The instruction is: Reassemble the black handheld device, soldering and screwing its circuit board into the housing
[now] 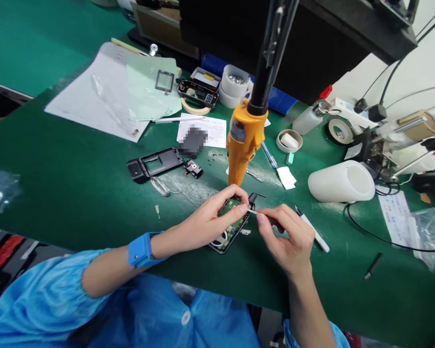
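Note:
An opened handheld device with a green circuit board (pixel 235 226) in a black frame lies on the green mat in front of me. My left hand (pixel 223 212) is closed around its upper end, thumb and fingers at the top right corner. A short black antenna stub (pixel 253 198) sticks out there. Between the fingertips of my right hand (pixel 288 234) is a thin pale stick-like tool (pixel 253 211), its tip at the device's right edge by my left thumb. The tip's exact contact is hidden by my fingers. A blue wrist strap (pixel 140 250) is on my left wrist.
An orange electric screwdriver (pixel 244 140) hangs just above the device. Left of it lie a black housing (pixel 155 164), a small black module (pixel 193 168) and a coiled cable (pixel 160 186). A craft knife (pixel 315 229) and a white cylinder (pixel 340 182) are at the right.

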Available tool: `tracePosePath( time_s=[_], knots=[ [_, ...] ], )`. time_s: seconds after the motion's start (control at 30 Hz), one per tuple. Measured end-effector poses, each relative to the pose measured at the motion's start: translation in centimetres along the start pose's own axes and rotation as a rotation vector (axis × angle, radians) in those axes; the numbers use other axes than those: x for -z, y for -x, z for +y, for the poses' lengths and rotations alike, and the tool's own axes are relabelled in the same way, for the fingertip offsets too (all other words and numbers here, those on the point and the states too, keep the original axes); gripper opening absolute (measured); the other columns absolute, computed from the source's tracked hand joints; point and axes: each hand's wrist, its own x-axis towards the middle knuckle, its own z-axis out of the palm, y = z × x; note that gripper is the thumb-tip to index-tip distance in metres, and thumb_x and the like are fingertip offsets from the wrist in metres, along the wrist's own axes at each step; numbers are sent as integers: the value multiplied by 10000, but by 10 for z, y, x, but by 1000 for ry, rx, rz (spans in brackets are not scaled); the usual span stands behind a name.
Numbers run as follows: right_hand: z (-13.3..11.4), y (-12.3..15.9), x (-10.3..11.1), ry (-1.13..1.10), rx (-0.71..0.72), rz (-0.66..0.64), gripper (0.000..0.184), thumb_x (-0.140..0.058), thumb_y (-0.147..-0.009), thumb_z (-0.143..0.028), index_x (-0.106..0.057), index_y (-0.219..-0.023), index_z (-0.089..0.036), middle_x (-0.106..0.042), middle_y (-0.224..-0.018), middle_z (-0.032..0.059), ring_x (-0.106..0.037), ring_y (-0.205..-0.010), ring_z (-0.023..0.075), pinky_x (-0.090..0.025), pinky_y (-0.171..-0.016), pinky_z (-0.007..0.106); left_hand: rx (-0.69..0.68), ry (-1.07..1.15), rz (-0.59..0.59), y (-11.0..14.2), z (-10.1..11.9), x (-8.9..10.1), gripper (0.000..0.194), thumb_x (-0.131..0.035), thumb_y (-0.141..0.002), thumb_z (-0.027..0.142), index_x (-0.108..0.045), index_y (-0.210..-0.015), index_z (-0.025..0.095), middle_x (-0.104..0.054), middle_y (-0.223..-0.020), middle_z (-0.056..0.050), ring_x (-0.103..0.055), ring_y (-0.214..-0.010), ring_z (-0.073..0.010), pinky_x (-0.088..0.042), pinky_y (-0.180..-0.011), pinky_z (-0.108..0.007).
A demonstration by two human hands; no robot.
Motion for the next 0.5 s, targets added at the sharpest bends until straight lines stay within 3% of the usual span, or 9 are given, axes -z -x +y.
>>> tracePosePath(
  time_s=[0.17, 0.3, 0.5],
  knots=[
    [1, 0, 1, 25, 24, -18, 190, -693, -1045, -157, -703, -858, -189, -653, -694, -18, -580, -587, 89, -423, -542, 246, -76, 25, -15, -2, -1, 1, 167, -551, -1141, 389, -613, -1112, 237, -614, -1158, -30, -590, -1144, -210, -496, -956, -306],
    [-1, -1, 4, 1, 22, 25, 197, -682, -1041, -137, -701, -852, -187, -656, -689, -19, -570, -575, 91, -403, -525, 256, -67, 71, -29, -2, 1, 2, 117, -568, -1124, 348, -602, -1172, 247, -607, -1214, -41, -581, -1248, -227, -497, -1031, -326],
    [2, -1, 10, 35, -14, 145, 70, -719, -1034, -130, -760, -1030, -186, -712, -769, -10, -555, -592, 97, -421, -517, 254, 37, 272, -127, 0, 5, 2, 437, -585, -1052, 199, -451, -1458, 292, -640, -1320, -64, -687, -1073, -193, -594, -930, -342]
  ],
)
